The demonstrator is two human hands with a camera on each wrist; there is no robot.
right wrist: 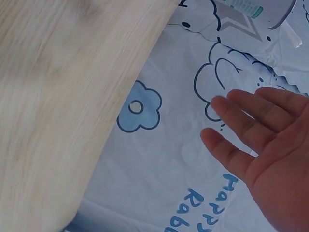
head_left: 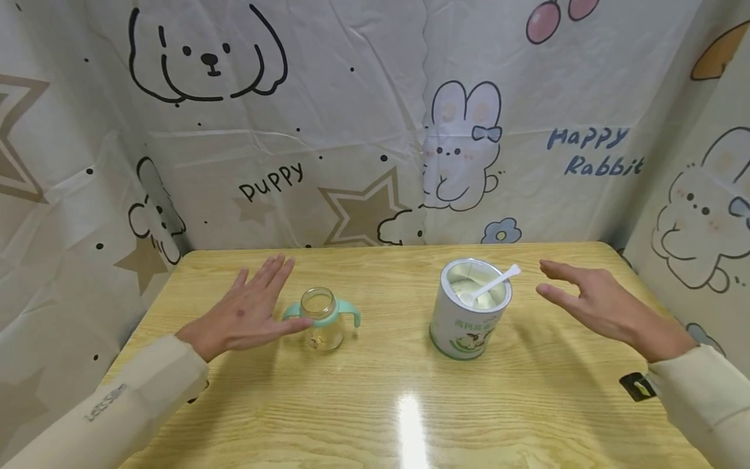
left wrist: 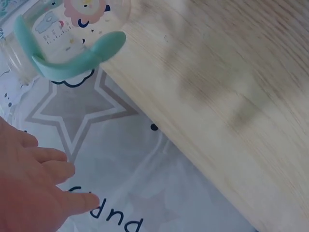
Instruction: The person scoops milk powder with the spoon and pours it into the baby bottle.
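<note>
1. The bottle [head_left: 325,337] stood upright on the table [head_left: 363,410], its mouth uncovered and its green handles [head_left: 349,311] out to the sides.
2. The can [head_left: 465,331] stood upright to the right, well apart from the bottle. Its top was uncovered, with pale powder [head_left: 487,301] inside and a white scoop [head_left: 498,281] leaning on the rim, handle outward.
3. The left hand [head_left: 241,318] was spread wide, thumb away from the fingers, and held nothing. The head view set the thumb across the bottle's near handle; the left wrist view showed hand and bottle apart.
4. The right hand [head_left: 603,307] was beside the can, fingers extended, thumb parted from them, holding nothing and clear of the scoop.
5. Done, in my judgement: both containers uncovered, scoop within reach.
6. Left, in my judgement: any scooping or filling. The bottle looked empty, though its tinted wall made a thin residue hard to rule out.
</note>
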